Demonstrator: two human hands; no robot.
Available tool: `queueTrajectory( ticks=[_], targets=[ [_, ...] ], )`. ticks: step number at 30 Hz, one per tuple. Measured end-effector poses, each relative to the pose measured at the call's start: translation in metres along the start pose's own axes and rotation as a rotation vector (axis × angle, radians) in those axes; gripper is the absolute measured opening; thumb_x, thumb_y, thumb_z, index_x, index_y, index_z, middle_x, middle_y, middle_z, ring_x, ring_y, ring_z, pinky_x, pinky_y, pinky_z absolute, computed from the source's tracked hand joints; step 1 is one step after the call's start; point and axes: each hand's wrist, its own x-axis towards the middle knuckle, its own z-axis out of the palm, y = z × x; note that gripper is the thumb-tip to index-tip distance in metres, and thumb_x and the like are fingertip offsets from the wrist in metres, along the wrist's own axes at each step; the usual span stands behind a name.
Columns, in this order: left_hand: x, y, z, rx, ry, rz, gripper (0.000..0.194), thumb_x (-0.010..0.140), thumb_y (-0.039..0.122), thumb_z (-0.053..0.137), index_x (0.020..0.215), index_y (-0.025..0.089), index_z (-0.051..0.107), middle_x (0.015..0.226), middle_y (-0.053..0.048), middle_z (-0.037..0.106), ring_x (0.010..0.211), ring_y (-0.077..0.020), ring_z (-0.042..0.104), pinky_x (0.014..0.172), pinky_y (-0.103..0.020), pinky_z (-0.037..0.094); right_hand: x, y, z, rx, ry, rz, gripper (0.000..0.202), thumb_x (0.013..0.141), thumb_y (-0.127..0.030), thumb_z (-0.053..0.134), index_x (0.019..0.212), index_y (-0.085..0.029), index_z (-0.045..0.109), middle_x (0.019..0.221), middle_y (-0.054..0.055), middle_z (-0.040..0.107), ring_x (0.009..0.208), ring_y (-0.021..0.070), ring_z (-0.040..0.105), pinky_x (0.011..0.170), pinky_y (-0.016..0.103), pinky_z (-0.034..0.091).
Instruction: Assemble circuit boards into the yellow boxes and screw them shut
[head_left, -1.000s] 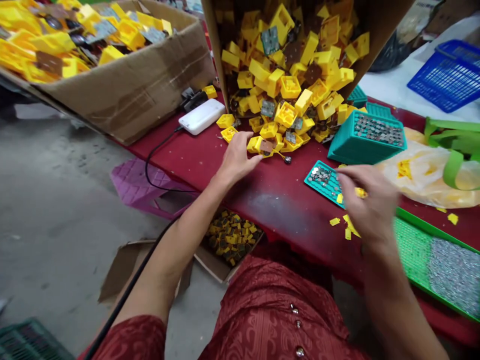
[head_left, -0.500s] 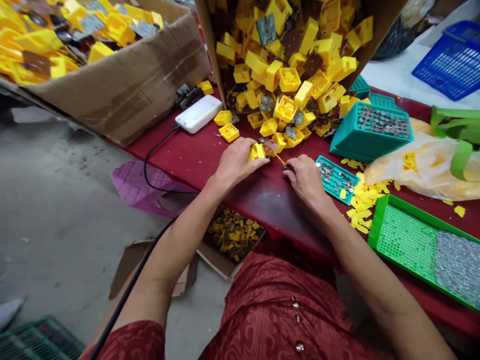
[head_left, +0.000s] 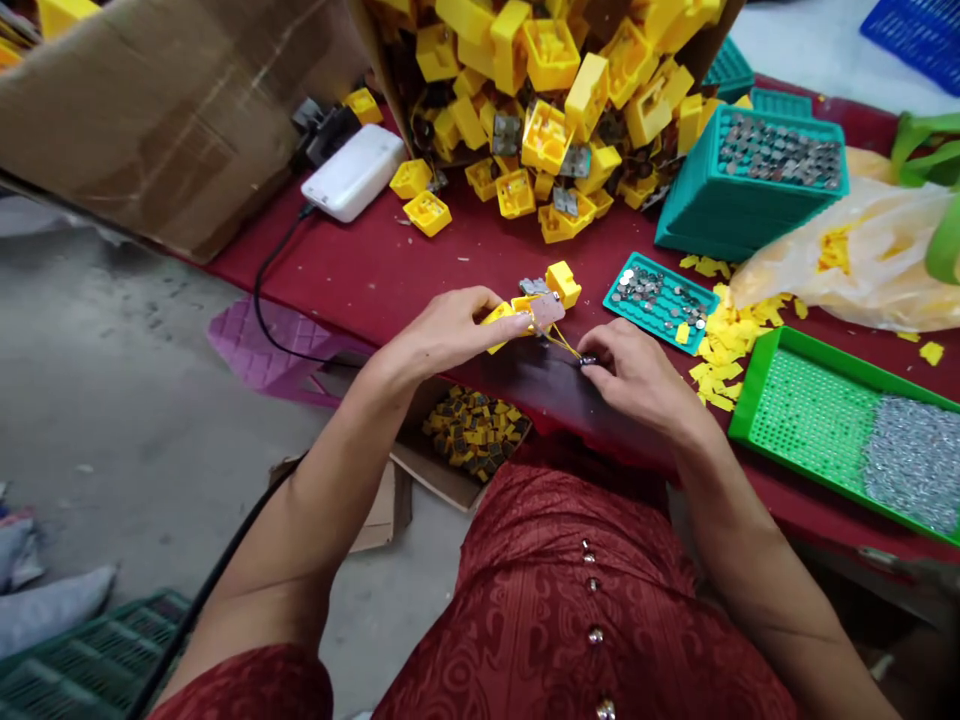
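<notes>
My left hand is closed on a small yellow plastic casing above the front of the red-covered table. A brownish circuit board sits by its fingertips. Thin yellow wires run from there to a small dark part, pinched in my right hand; its exact kind is too small to tell. Just beyond the left fingertips are a second yellow casing and a grey piece.
Behind, a carton spills yellow casings onto the table. A teal tray of coin-like metal discs, a teal tray stack, yellow scraps and a green basket lie right. A white power bank-like box with cable stands left.
The view has shifted, and both hands now appear nearer the table's front edge. The wired part is drawn out right of the casing, and the second casing and grey piece now show apart from the pile.
</notes>
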Motion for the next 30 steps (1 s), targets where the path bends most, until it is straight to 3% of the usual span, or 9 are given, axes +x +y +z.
queueTrajectory(
  ticks=[2,4,6,10,13,16,19,23,30],
  targets=[
    [-0.003,0.004,-0.001,0.005,0.005,0.014,0.064,0.081,0.074,0.063,0.101,0.014,0.074,0.096,-0.009,0.075,0.083,-0.0209,0.059,0.072,-0.033,0.040,-0.005,-0.002,-0.005,0.092,-0.094,0.054,0.008,0.086,-0.020,0.069,0.093,-0.017,0.067,0.092,0.005,0.067,0.085,0.0175,0.058,0.079,0.033,0.042],
    [-0.004,0.008,-0.005,0.000,0.035,0.025,0.062,0.079,0.071,0.067,0.104,0.014,0.075,0.097,-0.009,0.074,0.083,-0.0200,0.059,0.072,-0.032,0.040,-0.008,-0.001,-0.009,0.220,-0.133,0.110,0.018,0.084,-0.032,0.072,0.091,-0.018,0.064,0.085,0.002,0.065,0.076,0.0151,0.054,0.071,0.031,0.039],
    [-0.005,0.012,-0.010,-0.030,0.063,0.045,0.062,0.079,0.072,0.068,0.101,0.015,0.075,0.093,-0.008,0.073,0.081,-0.0190,0.057,0.070,-0.030,0.040,-0.009,0.001,-0.011,0.343,-0.110,0.106,0.025,0.081,-0.038,0.073,0.092,-0.018,0.062,0.083,0.001,0.064,0.075,0.0145,0.054,0.070,0.031,0.040],
    [-0.005,0.020,-0.019,-0.129,0.073,0.092,0.063,0.076,0.077,0.071,0.094,0.017,0.074,0.084,-0.005,0.069,0.076,-0.0170,0.055,0.066,-0.029,0.039,-0.009,0.004,-0.011,0.549,-0.088,0.005,0.022,0.082,-0.033,0.071,0.096,-0.018,0.065,0.091,0.002,0.066,0.085,0.0145,0.059,0.079,0.031,0.045],
    [-0.008,0.027,-0.025,-0.154,0.085,0.112,0.065,0.074,0.079,0.075,0.093,0.017,0.074,0.083,-0.006,0.068,0.074,-0.0167,0.055,0.063,-0.029,0.039,-0.009,0.003,-0.013,0.626,-0.015,0.042,0.028,0.080,-0.037,0.077,0.093,-0.018,0.062,0.084,-0.001,0.060,0.077,0.0117,0.053,0.070,0.028,0.042],
    [-0.012,0.033,-0.029,-0.152,0.095,0.126,0.066,0.074,0.079,0.075,0.094,0.016,0.074,0.083,-0.005,0.068,0.074,-0.0163,0.055,0.063,-0.029,0.039,-0.008,0.001,-0.016,0.598,0.009,0.095,0.033,0.076,-0.041,0.080,0.090,-0.019,0.059,0.076,-0.003,0.055,0.068,0.0106,0.048,0.061,0.027,0.037],
    [-0.015,0.033,-0.026,-0.159,0.076,0.125,0.066,0.075,0.078,0.074,0.096,0.016,0.074,0.085,-0.006,0.069,0.076,-0.0168,0.056,0.065,-0.029,0.041,-0.009,0.002,-0.020,0.565,0.001,0.086,0.030,0.076,-0.039,0.078,0.088,-0.019,0.059,0.078,-0.001,0.059,0.070,0.0114,0.052,0.063,0.028,0.041],
    [-0.018,0.029,-0.009,-0.157,0.006,0.100,0.061,0.076,0.075,0.072,0.098,0.017,0.074,0.088,-0.006,0.071,0.079,-0.0181,0.058,0.067,-0.028,0.043,-0.016,0.006,-0.026,0.455,-0.001,0.070,0.026,0.074,-0.035,0.075,0.088,-0.019,0.060,0.078,0.000,0.061,0.069,0.0121,0.053,0.064,0.029,0.042],
    [-0.032,0.030,0.022,-0.129,-0.203,0.074,0.060,0.081,0.072,0.063,0.102,0.017,0.074,0.093,-0.007,0.072,0.081,-0.0204,0.060,0.070,-0.031,0.045,-0.044,0.011,-0.039,0.184,0.001,0.048,0.016,0.083,-0.030,0.069,0.094,-0.017,0.069,0.083,0.001,0.068,0.073,0.0135,0.057,0.070,0.031,0.043]
  ],
)
